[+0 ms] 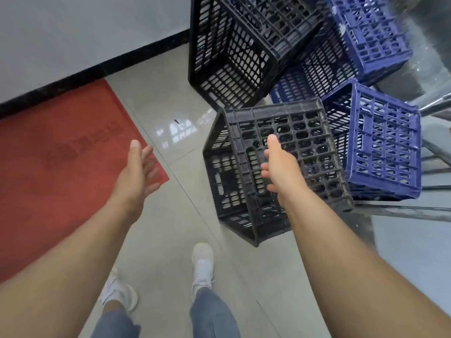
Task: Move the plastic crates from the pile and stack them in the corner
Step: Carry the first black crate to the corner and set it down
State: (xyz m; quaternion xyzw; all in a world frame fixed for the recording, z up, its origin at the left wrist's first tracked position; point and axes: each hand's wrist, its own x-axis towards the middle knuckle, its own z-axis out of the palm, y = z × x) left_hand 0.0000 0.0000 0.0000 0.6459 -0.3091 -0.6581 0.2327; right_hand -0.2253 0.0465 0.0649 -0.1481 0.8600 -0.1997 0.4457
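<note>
A pile of plastic crates lies on the floor ahead and to the right. Nearest is a black crate (314, 142) tipped on its side. My right hand (280, 167) is stretched over its upper face, fingers apart, holding nothing; whether it touches the crate I cannot tell. My left hand (140, 168) is open in the air to the left of that crate, above the floor. Behind stands a larger black crate (231, 54), also tipped. One blue crate (383, 152) rests to the right, another blue crate (371, 32) at the top right.
A red doormat (61, 152) lies on the tiled floor at left, along a white wall with a black skirting (97, 69). Metal bars (434, 106) run at the right behind the blue crates. My feet in white shoes (202, 264) stand on grey tiles.
</note>
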